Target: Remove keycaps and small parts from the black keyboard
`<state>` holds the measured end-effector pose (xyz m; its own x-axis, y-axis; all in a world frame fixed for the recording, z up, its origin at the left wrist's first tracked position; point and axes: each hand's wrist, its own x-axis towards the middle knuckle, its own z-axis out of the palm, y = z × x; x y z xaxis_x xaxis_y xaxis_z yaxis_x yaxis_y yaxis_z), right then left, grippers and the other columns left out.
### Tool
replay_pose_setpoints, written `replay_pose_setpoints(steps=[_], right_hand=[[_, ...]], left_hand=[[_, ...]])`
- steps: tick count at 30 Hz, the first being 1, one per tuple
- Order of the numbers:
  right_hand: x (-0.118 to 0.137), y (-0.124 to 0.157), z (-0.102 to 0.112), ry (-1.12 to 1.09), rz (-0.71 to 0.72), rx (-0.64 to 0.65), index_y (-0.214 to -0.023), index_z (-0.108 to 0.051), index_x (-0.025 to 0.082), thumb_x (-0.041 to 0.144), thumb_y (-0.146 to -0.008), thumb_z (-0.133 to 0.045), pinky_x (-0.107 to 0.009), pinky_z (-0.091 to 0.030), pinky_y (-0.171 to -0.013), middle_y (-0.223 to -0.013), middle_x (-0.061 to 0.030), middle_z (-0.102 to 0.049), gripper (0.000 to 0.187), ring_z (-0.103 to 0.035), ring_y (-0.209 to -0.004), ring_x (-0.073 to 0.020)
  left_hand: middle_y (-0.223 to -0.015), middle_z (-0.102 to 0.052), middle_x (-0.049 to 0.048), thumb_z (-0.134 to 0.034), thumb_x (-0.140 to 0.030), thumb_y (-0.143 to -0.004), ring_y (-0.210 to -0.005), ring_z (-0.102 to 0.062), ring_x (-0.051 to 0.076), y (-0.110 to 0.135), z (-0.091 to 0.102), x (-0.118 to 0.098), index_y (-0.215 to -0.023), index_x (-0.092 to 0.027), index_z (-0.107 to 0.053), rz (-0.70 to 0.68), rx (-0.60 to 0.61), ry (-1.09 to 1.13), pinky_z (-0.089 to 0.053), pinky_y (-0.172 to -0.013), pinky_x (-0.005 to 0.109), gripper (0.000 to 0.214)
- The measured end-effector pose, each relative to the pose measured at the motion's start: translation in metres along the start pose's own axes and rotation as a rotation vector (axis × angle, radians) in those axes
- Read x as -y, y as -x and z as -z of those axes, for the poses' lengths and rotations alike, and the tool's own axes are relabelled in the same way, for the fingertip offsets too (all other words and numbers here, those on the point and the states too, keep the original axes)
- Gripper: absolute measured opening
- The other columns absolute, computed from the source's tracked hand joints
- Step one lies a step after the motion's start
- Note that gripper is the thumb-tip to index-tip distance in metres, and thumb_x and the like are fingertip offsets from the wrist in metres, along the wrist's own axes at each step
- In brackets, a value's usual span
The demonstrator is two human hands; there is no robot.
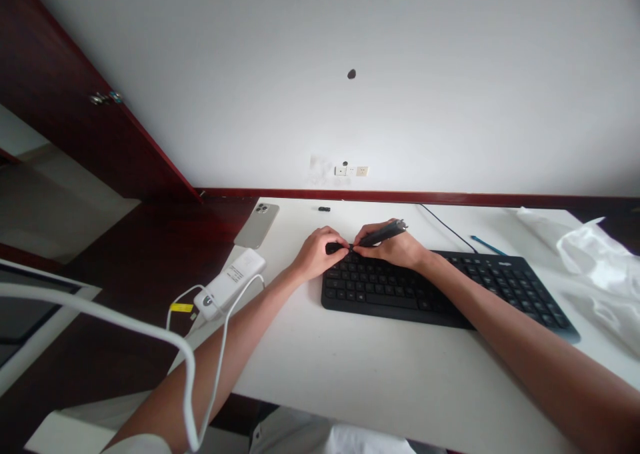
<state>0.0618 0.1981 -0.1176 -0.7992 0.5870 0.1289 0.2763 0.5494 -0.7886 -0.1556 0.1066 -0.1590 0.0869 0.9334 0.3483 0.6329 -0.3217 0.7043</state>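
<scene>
A black keyboard (pixel 370 301) lies on the white table, its right end angled toward me. My left hand (pixel 320 254) is closed at its upper left corner, thumb and fingertips pinched at the top row; whatever they hold is too small to make out. Close beside it, my right hand (pixel 395 247) is wrapped round a dark pen-shaped tool (pixel 383 233), tilted with its metallic end up and to the right. The right fingertips also press together at the keys, nearly touching the left ones. My right forearm crosses over the middle of the keyboard and hides some keys.
Left on the table (pixel 320 354) are a phone (pixel 257 226) and a white power bank (pixel 235 281) with a white cable (pixel 187 354) looping over my left forearm. A small black piece (pixel 324 209), a blue stick-like tool (pixel 487 245) and crumpled clear plastic (pixel 590 247) lie farther back.
</scene>
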Motion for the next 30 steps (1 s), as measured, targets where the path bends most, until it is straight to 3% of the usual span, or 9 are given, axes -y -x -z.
replay_pose_setpoints(steps=[7, 14, 30], right_hand=[[0.009, -0.001, 0.001, 0.118, -0.010, 0.063, -0.090, -0.076, 0.023, 0.036, -0.084, -0.073, -0.028, -0.050, -0.063, -0.077, 0.0005, -0.075, 0.015, -0.066, -0.068, -0.0167], [0.003, -0.003, 0.005, -0.010, 0.007, 0.112, -0.095, -0.076, 0.021, 0.040, -0.086, -0.071, -0.029, -0.051, -0.068, -0.086, -0.0029, -0.076, 0.021, -0.067, -0.076, -0.0183], [0.003, -0.004, -0.001, 0.001, 0.016, 0.033, -0.096, -0.076, 0.022, 0.031, -0.084, -0.072, -0.029, -0.053, -0.069, -0.086, -0.0023, -0.075, 0.015, -0.068, -0.077, -0.0179]], left_hand=[[-0.098, -0.070, 0.0039, -0.073, -0.019, -0.088, -0.100, -0.067, 0.021, 0.001, 0.001, 0.001, -0.098, -0.025, -0.079, -0.026, 0.008, 0.003, -0.052, -0.098, 0.037, 0.013], [-0.105, -0.070, 0.0056, -0.077, -0.025, -0.087, -0.106, -0.065, 0.023, 0.000, 0.003, 0.003, -0.104, -0.026, -0.080, -0.025, 0.068, 0.000, -0.051, -0.101, 0.040, 0.018], [-0.098, -0.072, 0.0037, -0.083, -0.025, -0.081, -0.097, -0.068, 0.022, -0.002, -0.008, -0.002, -0.096, -0.023, -0.077, 0.045, -0.026, 0.002, -0.053, -0.092, 0.037, 0.016]])
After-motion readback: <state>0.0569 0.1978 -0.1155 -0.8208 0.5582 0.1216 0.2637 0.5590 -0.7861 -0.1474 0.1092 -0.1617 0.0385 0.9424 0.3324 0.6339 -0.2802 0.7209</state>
